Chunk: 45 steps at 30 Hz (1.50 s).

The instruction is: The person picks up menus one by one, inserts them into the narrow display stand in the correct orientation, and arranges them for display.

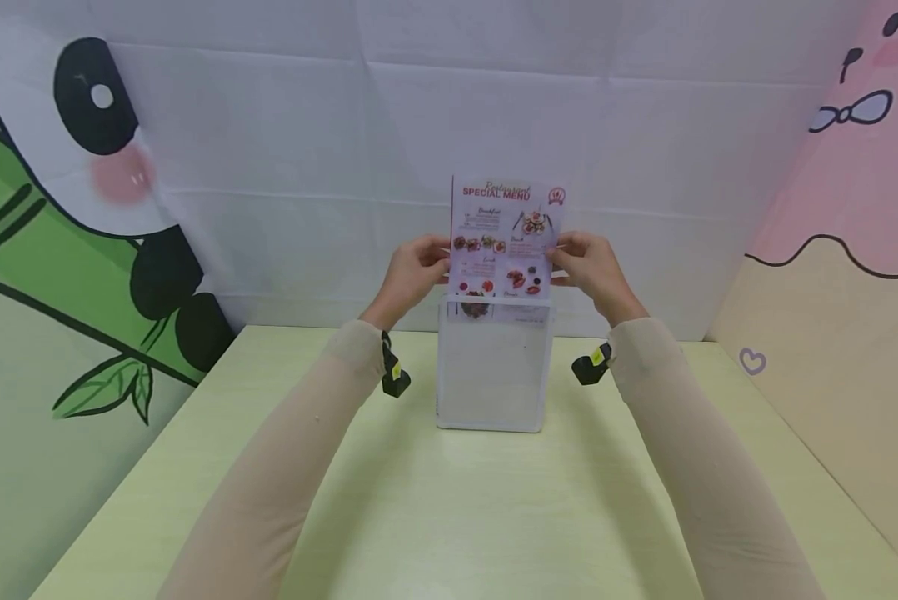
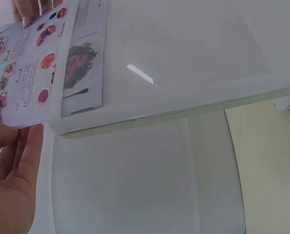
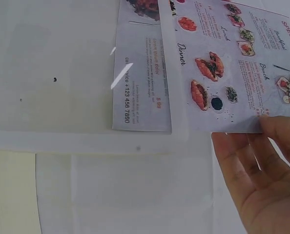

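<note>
A printed menu sheet (image 1: 494, 242) with food pictures stands upright, its lower end inside a clear-fronted, white-edged sign holder (image 1: 492, 375). My left hand (image 1: 417, 271) pinches the sheet's left edge between thumb and fingers. On the opposite edge, my right hand (image 1: 587, 267) pinches it the same way, thumb in front and fingers behind. Through the transparent front in the right wrist view, the menu's bottom strip (image 3: 142, 83) shows just below the holder's top rim. The left wrist view has the left hand (image 2: 13, 170) right beside the holder's upper corner.
The holder stands on a pale yellow-green table (image 1: 464, 500). Behind it hangs a white cloth backdrop (image 1: 291, 167) with fold lines. Cartoon-printed panels flank the table, a panda (image 1: 97, 100) on the left and a pink figure (image 1: 854, 167) on the right. Both wrists wear small black cameras (image 1: 590, 367).
</note>
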Available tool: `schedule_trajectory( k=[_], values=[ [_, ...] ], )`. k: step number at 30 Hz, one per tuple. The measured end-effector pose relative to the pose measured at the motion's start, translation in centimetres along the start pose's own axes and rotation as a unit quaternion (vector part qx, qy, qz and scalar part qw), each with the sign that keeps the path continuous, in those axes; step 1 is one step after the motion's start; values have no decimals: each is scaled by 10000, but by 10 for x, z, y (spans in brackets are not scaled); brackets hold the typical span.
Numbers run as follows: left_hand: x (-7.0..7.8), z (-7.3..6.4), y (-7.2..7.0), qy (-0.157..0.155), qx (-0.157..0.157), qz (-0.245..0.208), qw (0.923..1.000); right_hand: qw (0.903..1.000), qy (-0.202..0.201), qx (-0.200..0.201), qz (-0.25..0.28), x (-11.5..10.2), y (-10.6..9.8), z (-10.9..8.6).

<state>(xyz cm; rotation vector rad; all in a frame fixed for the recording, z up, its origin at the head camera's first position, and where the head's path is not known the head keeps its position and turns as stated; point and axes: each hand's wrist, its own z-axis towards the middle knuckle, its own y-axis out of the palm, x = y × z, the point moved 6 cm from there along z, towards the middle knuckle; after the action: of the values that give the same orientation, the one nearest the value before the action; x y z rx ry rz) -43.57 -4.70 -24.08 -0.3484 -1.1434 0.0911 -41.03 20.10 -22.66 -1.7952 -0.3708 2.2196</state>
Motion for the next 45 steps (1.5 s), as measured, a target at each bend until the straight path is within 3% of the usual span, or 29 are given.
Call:
schedule_trajectory(
  k=[25, 45],
  values=[
    [-10, -7, 2, 80, -130, 76, 9999, 9998, 149, -103, 90, 16, 4, -4],
    [-16, -10, 2, 53, -315, 191, 9993, 9996, 70, -187, -219, 23, 7, -6]
  ],
)
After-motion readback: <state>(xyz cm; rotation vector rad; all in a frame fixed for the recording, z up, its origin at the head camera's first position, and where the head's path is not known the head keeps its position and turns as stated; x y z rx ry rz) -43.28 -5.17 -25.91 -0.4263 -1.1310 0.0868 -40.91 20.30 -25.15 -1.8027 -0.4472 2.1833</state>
